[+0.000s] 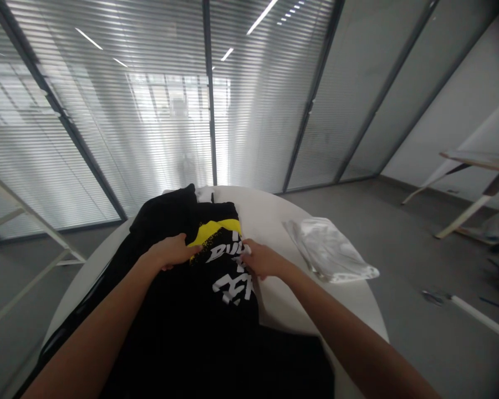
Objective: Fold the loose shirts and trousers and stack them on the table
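Observation:
A black T-shirt [208,310] with a yellow patch and white lettering lies spread over a round white table [270,213]. My left hand [172,250] rests on the shirt just left of the yellow patch, fingers curled onto the cloth. My right hand [263,259] sits at the shirt's right edge beside the white lettering, fingers pinched on the fabric. More black cloth [166,213] is bunched at the far side of the table, behind the left hand.
A clear plastic bag [328,249] lies on the table's right side. A white frame [29,221] stands at the left and a wooden-topped table [478,166] at the right. Glass walls with blinds stand behind. A white rod [478,313] lies on the grey floor.

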Available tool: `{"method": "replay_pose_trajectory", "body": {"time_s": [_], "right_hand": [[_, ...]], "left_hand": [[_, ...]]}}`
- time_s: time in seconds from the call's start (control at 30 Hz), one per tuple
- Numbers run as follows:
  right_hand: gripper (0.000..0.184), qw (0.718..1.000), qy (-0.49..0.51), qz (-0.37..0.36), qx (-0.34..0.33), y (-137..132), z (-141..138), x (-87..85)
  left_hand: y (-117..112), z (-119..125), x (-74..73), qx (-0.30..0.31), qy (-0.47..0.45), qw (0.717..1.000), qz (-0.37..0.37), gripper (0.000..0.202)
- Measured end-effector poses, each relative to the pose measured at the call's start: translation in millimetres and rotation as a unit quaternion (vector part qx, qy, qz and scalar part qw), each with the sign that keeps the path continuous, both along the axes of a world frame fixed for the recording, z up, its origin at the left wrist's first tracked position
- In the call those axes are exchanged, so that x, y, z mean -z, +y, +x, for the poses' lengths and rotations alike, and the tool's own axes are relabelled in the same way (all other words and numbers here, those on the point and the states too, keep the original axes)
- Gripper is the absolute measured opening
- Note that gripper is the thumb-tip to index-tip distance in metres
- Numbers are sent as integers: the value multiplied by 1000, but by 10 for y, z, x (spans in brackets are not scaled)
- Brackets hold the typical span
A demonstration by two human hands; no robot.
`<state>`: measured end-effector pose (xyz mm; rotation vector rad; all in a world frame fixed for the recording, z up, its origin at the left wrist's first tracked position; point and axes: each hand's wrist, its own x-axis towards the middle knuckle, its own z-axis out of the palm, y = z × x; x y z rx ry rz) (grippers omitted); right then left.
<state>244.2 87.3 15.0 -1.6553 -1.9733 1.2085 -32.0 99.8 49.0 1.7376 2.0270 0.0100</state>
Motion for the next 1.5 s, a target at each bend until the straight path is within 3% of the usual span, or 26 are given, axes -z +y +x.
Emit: {"method": "replay_pose_trajectory", "body": {"time_s": [0.1, 0.17, 0.3, 0.43, 0.57, 0.67, 0.77, 0.87, 1.0, 1.03, 1.1, 1.27, 1.4, 1.5], "right_hand": [[41, 1000, 3, 17, -20, -250, -32, -36], [35, 1000, 8, 11, 6, -372, -61, -55], [32, 991, 94, -88, 42, -526, -99, -58], [29, 960, 216, -180, 12, -571, -93, 7], [22, 969, 202, -141, -5, -533, -77, 79], [27, 973, 208, -103, -6, -496, -53, 111], [41, 968, 240, -76, 19, -453, 2, 117], [42, 959, 276, -35, 62, -388, 111, 95], [40, 939, 317, -13, 135, -276, 317, 75], [41, 934, 326, -14, 147, -252, 361, 78], [40, 937, 310, -20, 157, -223, 420, 89], [50, 980, 165, -61, 97, -302, 436, 39], [79, 980, 146, -136, 20, -443, 411, -56], [80, 973, 178, -142, -33, -496, 363, -66]], "left_hand": [[-194, 30, -10, 12, 63, 997, 51, 77], [-280, 32, -4, 12, 116, 990, 83, 70], [-340, -24, 83, -22, 134, 987, 86, 62], [-300, -57, 197, -2, 27, 998, 65, 42], [-265, 19, 212, -1, -24, 995, 98, 29], [-252, 104, 167, -13, -66, 992, 112, 23], [-243, 205, 127, -26, -131, 984, 116, 20], [-245, 321, 152, -37, -203, 972, 116, 24], [-257, 405, 322, -40, -363, 918, 155, 29], [-259, 400, 377, -36, -373, 909, 181, 27], [-260, 364, 479, -16, -320, 920, 224, 23], [-273, 241, 577, 7, -188, 956, 226, 17], [-308, 193, 534, 3, -179, 959, 221, 13], [-319, 172, 514, 2, -207, 953, 223, 13]]}}
